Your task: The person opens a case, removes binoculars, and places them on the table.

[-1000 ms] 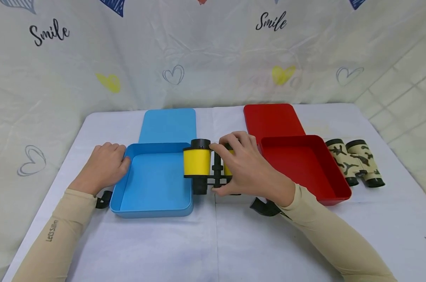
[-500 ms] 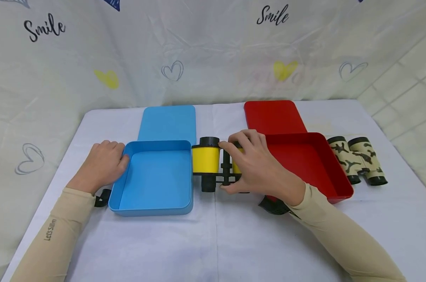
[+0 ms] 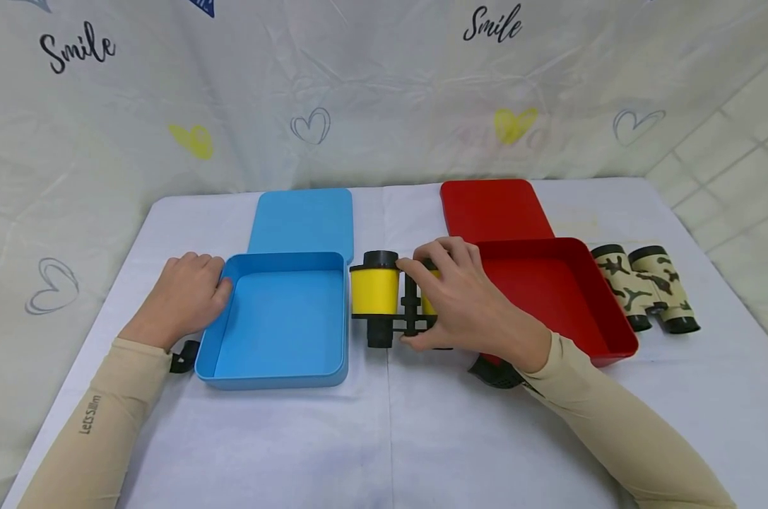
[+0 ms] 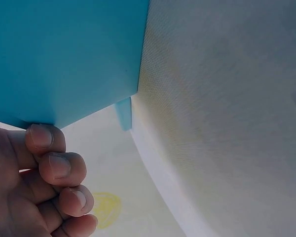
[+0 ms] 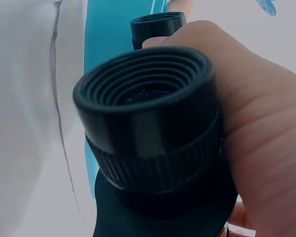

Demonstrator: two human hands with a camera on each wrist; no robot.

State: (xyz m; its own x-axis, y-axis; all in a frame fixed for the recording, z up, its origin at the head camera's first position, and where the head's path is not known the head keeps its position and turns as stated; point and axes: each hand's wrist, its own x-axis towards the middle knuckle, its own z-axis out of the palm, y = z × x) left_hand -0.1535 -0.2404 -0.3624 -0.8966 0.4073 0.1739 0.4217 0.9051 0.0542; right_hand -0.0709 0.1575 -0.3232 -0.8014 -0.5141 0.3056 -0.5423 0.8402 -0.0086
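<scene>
My right hand grips a pair of yellow and black binoculars from above, between the blue box and the red box. The hand covers the right barrel. Close up in the right wrist view is a black eyepiece, with the thumb along its side. My left hand holds the left wall of the blue box, thumb at the rim. In the left wrist view its curled fingertips lie by the lower edge of the box's outer wall.
Behind the blue box lies a light blue lid. The red box stands on the right, with a red lid behind it. Camouflage binoculars lie beside the red box. A white cloth covers the table.
My right hand has moved right with the yellow binoculars, away from the blue box's right edge; over the last half second they have shifted only slightly. The left hand stays at the box wall.
</scene>
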